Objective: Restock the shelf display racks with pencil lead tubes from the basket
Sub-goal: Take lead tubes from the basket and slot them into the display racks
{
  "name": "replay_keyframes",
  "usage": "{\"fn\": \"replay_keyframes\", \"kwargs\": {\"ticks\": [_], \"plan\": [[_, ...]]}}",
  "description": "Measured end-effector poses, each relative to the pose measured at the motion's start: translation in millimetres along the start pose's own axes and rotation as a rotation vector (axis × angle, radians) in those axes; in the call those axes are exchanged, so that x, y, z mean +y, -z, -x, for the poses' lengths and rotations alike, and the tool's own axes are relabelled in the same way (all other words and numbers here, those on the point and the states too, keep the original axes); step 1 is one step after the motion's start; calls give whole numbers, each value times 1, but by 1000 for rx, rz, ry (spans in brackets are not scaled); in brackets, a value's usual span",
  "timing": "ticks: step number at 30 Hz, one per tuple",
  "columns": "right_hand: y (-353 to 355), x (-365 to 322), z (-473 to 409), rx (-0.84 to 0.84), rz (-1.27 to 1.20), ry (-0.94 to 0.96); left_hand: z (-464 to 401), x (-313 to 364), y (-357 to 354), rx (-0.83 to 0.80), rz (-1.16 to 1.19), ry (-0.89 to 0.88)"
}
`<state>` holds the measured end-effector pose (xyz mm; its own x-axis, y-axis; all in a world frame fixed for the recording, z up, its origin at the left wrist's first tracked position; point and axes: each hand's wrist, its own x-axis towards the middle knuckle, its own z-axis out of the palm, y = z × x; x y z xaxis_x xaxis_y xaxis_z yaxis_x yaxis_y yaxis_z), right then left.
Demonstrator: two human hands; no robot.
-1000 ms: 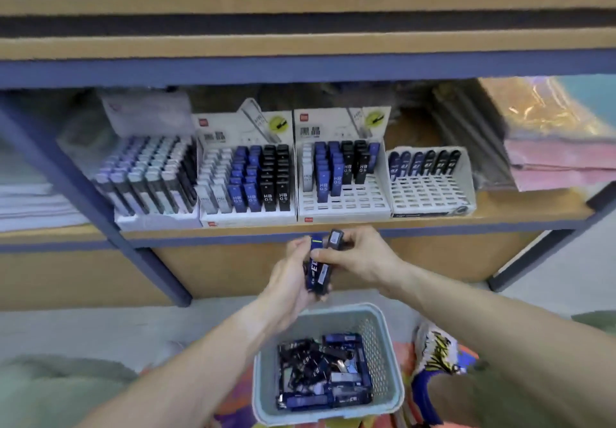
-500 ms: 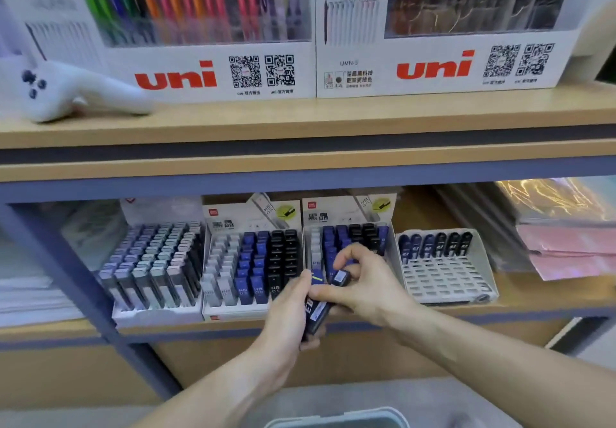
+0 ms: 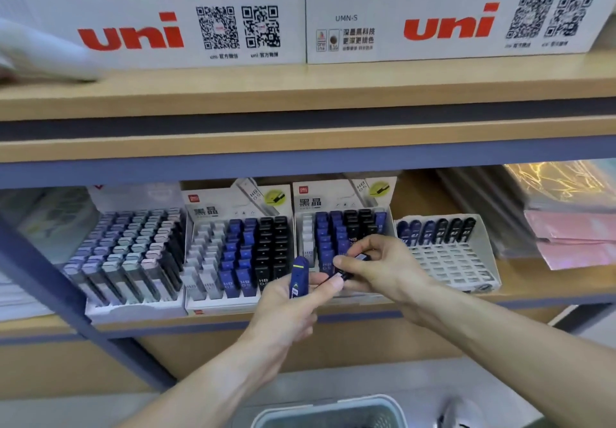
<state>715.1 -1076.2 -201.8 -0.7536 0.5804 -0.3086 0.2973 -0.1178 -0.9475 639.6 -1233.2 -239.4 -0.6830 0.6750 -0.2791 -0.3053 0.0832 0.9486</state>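
Observation:
My left hand (image 3: 290, 307) grips a blue lead tube (image 3: 297, 276) upright, just in front of the shelf edge. My right hand (image 3: 383, 271) pinches a black lead tube (image 3: 355, 262) beside it, in front of the third display rack (image 3: 343, 200). That rack holds blue and black tubes at its back and has free slots at its front. The white grid rack (image 3: 466, 267) on the right carries one back row of tubes. Two fuller racks (image 3: 233, 250) stand to the left. Only the rim of the grey basket (image 3: 333, 407) shows at the bottom edge.
A blue metal shelf post (image 3: 50, 281) slants across the left. The shelf board above (image 3: 300, 94) carries two white pen display boxes (image 3: 166, 34). Pink and clear wrapped packs (image 3: 573, 227) lie on the right of the lower shelf.
The view has tilted up and closer to the shelf, so the basket has almost left the frame. My hands have risen from above the basket to rack height, and the right hand has drawn the black tube away.

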Motion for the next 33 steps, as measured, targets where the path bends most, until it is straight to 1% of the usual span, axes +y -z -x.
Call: {"fn": "replay_keyframes", "kwargs": {"ticks": [3,6,8,14,19,22,24,26,28,33], "plan": [[4,-2,-1,-1,-33,-18,-1,-3,-2,50,-54,-8],[8,-5,-2,-70,-114,-18,-4,-5,-2,66,5,27],[12,-6,-2,-114,-144,16,-6,-7,-3,82,54,67],[20,-1,-4,-81,14,122,-9,-9,-9,53,101,129],[26,-4,-8,-26,27,193,-10,-7,-11,15,159,168],[38,-5,-18,95,144,291,-9,-4,-13,-36,300,179],[46,-5,-24,199,301,399,-10,-4,-14,-60,382,179],[51,-4,-28,276,445,498,-10,-4,-16,-58,395,180],[53,-5,-30,301,549,568,-10,-4,-19,-46,373,184],[56,-2,-35,273,711,667,-7,-3,-22,-11,274,188]]}}
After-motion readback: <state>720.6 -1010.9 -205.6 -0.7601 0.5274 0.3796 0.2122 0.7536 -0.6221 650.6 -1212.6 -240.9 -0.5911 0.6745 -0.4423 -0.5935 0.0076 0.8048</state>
